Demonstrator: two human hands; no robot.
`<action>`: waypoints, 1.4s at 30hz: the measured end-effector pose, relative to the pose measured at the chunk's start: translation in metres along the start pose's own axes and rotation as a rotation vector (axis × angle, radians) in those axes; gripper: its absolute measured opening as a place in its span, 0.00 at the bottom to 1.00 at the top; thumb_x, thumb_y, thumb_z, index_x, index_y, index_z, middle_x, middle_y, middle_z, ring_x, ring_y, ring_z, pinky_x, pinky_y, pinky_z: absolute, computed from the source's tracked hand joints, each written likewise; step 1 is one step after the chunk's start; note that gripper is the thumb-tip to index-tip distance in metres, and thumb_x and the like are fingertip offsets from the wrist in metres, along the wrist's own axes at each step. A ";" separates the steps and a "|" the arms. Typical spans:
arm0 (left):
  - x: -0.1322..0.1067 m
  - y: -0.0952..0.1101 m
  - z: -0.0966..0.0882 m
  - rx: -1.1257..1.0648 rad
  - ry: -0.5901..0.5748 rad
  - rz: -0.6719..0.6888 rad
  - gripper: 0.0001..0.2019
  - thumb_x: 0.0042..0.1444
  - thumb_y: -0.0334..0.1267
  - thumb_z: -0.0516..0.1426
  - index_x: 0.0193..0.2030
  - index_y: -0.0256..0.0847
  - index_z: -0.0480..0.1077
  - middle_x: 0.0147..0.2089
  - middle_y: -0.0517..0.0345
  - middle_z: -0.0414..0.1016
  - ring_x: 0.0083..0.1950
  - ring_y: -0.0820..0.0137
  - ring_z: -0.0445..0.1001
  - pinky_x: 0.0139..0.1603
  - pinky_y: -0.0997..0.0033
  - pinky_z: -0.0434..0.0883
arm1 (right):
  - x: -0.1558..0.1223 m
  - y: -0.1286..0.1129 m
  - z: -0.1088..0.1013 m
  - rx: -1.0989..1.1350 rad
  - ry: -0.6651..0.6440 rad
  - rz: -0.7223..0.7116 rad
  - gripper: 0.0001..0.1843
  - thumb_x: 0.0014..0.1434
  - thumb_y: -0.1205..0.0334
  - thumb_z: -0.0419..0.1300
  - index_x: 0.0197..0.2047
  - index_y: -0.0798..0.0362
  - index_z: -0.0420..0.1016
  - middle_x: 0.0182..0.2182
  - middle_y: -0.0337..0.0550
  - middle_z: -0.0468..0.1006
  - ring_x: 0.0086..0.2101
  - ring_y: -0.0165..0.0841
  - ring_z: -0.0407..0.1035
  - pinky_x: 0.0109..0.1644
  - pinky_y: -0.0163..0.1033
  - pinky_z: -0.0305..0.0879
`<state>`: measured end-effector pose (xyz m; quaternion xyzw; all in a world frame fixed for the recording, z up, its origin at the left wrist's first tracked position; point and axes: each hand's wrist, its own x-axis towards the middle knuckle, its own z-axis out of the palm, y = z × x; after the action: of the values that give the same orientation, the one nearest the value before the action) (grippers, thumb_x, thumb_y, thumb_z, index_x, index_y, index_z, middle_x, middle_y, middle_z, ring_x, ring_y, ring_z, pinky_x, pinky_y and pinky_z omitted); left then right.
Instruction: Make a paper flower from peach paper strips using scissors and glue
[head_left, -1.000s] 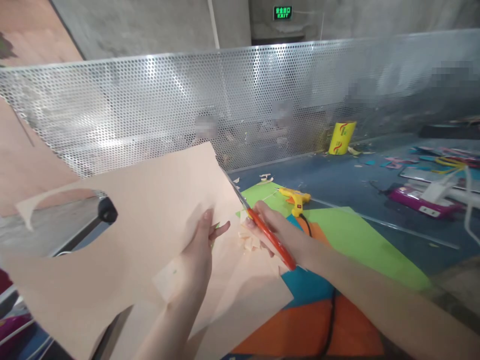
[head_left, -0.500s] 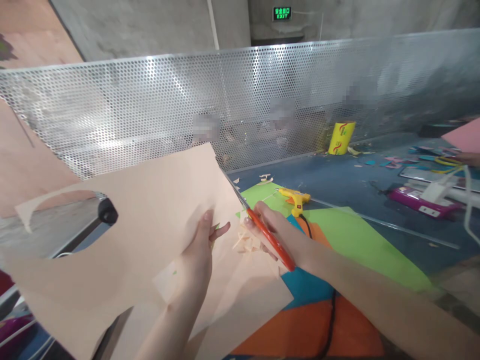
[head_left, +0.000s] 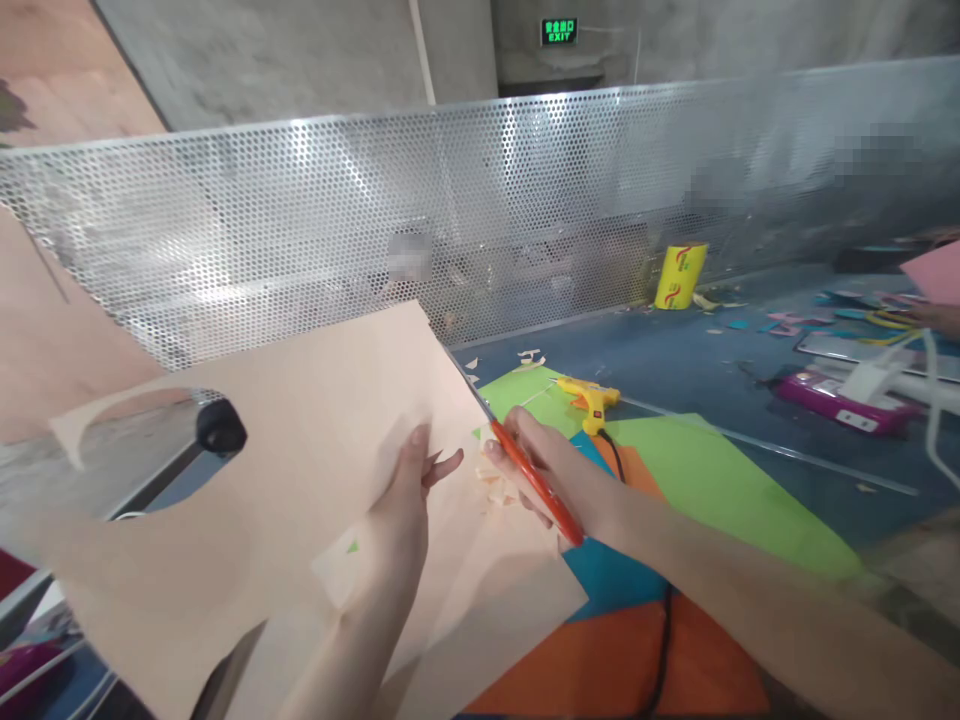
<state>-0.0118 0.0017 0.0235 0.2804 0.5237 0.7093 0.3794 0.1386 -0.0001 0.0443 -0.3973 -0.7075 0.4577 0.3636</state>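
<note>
A large sheet of pale peach paper (head_left: 315, 400), with a rounded piece cut out of its left side, is tilted up in front of me. My left hand (head_left: 409, 500) pinches it near its right part, thumb on the front face. Orange-handled scissors (head_left: 536, 485) are in my right hand (head_left: 551, 460), their blades lying along the sheet's right edge, partly hidden by the paper. Small peach scraps (head_left: 496, 488) lie below the blades, on another pale sheet (head_left: 487, 590).
A yellow glue gun (head_left: 589, 395) lies on green paper (head_left: 720, 480), its black cord running over blue (head_left: 622, 580) and orange sheets (head_left: 630, 660). Further off are a yellow roll (head_left: 681, 277), a purple power strip (head_left: 847, 403) and a perforated metal screen (head_left: 337, 220).
The peach sheet has shifted slightly to the right and its top edge sits a little lower. Both hands keep their grips, the scissors staying at the right edge.
</note>
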 end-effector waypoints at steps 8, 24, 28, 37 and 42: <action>-0.005 0.002 0.003 -0.024 -0.038 0.026 0.10 0.42 0.41 0.62 0.32 0.39 0.73 0.42 0.56 0.76 0.32 0.70 0.76 0.42 0.67 0.72 | 0.002 0.001 0.002 0.077 -0.003 0.036 0.15 0.55 0.53 0.53 0.28 0.49 0.48 0.15 0.27 0.55 0.13 0.22 0.52 0.16 0.29 0.52; -0.002 -0.002 0.000 0.004 -0.016 0.020 0.10 0.42 0.41 0.62 0.32 0.40 0.73 0.39 0.57 0.76 0.32 0.70 0.76 0.45 0.65 0.71 | 0.003 0.001 -0.001 0.025 0.020 0.002 0.15 0.56 0.54 0.53 0.26 0.50 0.49 0.15 0.27 0.55 0.13 0.22 0.53 0.17 0.28 0.51; -0.002 -0.003 0.000 0.068 -0.009 0.008 0.10 0.44 0.42 0.61 0.33 0.41 0.73 0.37 0.57 0.76 0.33 0.70 0.76 0.50 0.64 0.67 | 0.001 -0.002 -0.002 0.039 0.014 0.015 0.15 0.55 0.54 0.53 0.26 0.50 0.49 0.15 0.27 0.54 0.14 0.22 0.53 0.17 0.29 0.51; -0.004 -0.004 0.000 0.081 0.020 0.008 0.11 0.40 0.43 0.63 0.30 0.40 0.73 0.35 0.57 0.77 0.33 0.68 0.75 0.49 0.64 0.68 | 0.001 -0.007 -0.008 0.079 -0.022 0.050 0.18 0.54 0.52 0.55 0.26 0.49 0.47 0.16 0.28 0.55 0.15 0.24 0.54 0.18 0.31 0.53; -0.007 -0.001 0.004 0.074 0.005 -0.044 0.08 0.43 0.41 0.62 0.30 0.41 0.73 0.31 0.60 0.77 0.28 0.72 0.75 0.51 0.64 0.66 | 0.003 -0.005 -0.007 0.011 -0.011 0.044 0.17 0.54 0.53 0.55 0.27 0.50 0.48 0.15 0.28 0.57 0.15 0.23 0.55 0.18 0.30 0.52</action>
<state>-0.0051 -0.0017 0.0239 0.2808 0.5564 0.6816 0.3833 0.1427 0.0033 0.0521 -0.4080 -0.6980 0.4718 0.3517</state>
